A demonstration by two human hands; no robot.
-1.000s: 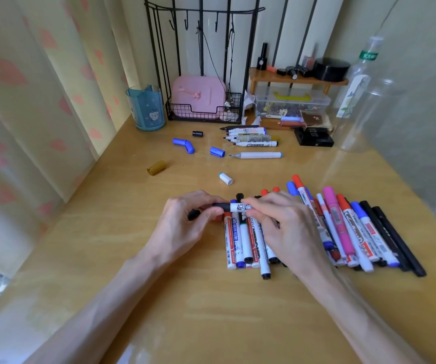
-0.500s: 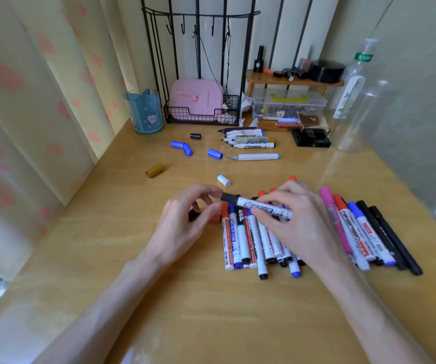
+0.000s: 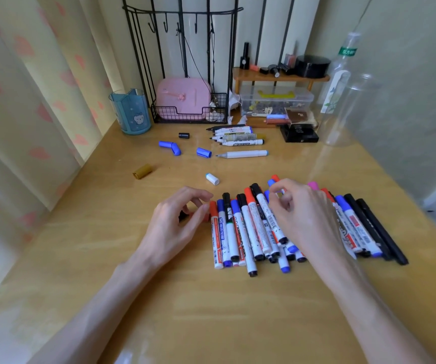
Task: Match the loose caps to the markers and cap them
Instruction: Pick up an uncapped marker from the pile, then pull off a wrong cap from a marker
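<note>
A pile of capped markers with red, blue and black caps lies in a row on the wooden desk. My right hand hovers over the pile with loosely curled fingers and holds nothing; a black-capped white marker lies just left of its fingertips. Beside the pile's left end is my left hand, loosely curled, with a small black piece on the desk under it. Farther back lie uncapped markers, an uncapped white marker, blue caps, a black cap, a gold cap and a white cap.
A blue cup stands at the back left. A wire rack holds a pink case. To the right are a clear storage box, a black box and a clear plastic bottle. A curtain hangs along the left.
Both hands held the black-capped marker a second ago. My right hand carried it to the pile, laid it down and let go. My left hand stayed beside the pile.
</note>
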